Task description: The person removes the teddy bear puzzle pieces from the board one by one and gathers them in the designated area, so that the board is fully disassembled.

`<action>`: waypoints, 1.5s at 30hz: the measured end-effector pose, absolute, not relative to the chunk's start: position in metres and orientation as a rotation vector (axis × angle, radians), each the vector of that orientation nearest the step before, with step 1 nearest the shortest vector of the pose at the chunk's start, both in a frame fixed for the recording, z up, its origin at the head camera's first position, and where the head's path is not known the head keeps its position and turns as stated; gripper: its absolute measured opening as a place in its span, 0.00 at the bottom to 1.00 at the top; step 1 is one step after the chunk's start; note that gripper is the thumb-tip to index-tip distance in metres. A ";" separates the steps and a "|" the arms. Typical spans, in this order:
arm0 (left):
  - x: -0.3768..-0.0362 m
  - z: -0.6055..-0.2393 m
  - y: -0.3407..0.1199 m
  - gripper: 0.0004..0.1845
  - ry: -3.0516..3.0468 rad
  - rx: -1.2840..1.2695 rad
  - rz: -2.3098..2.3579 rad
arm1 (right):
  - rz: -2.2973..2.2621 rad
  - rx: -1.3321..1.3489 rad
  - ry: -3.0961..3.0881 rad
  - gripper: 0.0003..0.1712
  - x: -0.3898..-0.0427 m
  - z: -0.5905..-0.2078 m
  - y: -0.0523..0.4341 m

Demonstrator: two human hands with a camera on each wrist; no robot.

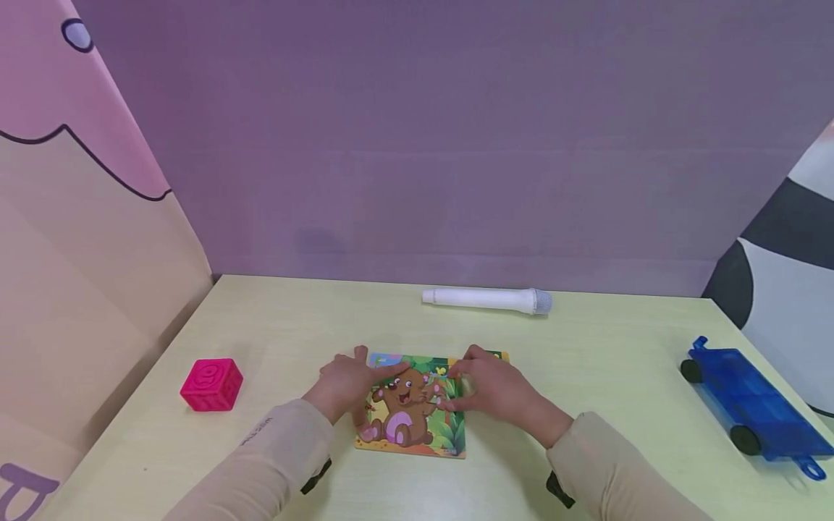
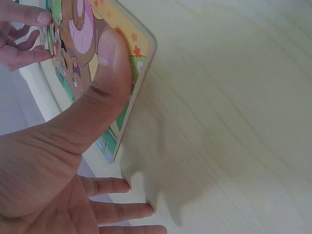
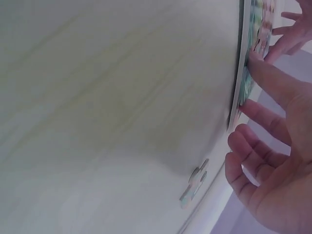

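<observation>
A square jigsaw board [image 1: 412, 407] with a brown cartoon bear lies flat on the pale table [image 1: 586, 376], in front of me. My left hand [image 1: 348, 385] rests on its left side. The straight thumb [image 2: 109, 63] presses on the board [image 2: 139, 63] near its orange corner, and the other fingers [image 2: 114, 186] lie straight on the table. My right hand [image 1: 498, 391] covers the board's right side, its fingertips touching the green part of the picture. Its thumb [image 3: 265, 73] lies on the board [image 3: 245, 87], the other fingers loosely bent. One loose puzzle piece [image 3: 193, 184] lies on the table beside that hand.
A white microphone-shaped toy [image 1: 485, 299] lies beyond the board near the purple back wall. A pink embossed cube [image 1: 211, 385] sits at the left, and a blue toy trailer [image 1: 749, 398] with black wheels at the right edge. Panels close in both sides.
</observation>
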State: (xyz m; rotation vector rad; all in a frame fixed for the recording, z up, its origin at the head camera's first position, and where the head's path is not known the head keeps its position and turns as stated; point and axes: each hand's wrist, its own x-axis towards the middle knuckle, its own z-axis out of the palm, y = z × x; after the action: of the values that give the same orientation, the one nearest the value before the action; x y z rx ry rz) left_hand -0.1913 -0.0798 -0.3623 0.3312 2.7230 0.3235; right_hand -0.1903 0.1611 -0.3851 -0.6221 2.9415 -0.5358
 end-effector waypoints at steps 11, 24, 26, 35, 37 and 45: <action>-0.189 -0.362 -0.080 0.60 2.767 0.411 0.209 | -0.510 -0.725 2.934 0.23 -0.191 -0.386 0.161; -0.187 -0.362 -0.077 0.60 2.752 0.273 0.198 | -0.541 -0.886 2.991 0.21 -0.189 -0.384 0.168; -0.186 -0.362 -0.079 0.60 2.741 0.258 0.276 | -0.573 -0.895 2.993 0.21 -0.189 -0.382 0.172; -0.185 -0.362 -0.082 0.60 2.719 0.282 0.339 | -0.641 -0.839 2.988 0.20 -0.192 -0.376 0.200; -0.185 -0.363 -0.082 0.60 2.719 0.280 0.338 | -0.651 -0.826 2.987 0.20 -0.193 -0.374 0.208; -0.185 -0.362 -0.083 0.58 2.715 0.274 0.388 | -0.667 -0.770 2.991 0.22 -0.194 -0.368 0.244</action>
State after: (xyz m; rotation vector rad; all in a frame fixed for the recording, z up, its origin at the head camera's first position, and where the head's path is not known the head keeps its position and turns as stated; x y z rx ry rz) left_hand -0.1849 -0.0833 -0.3620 0.2745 2.7150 0.3880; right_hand -0.1937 0.2440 -0.3683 -0.7703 2.9910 -0.6668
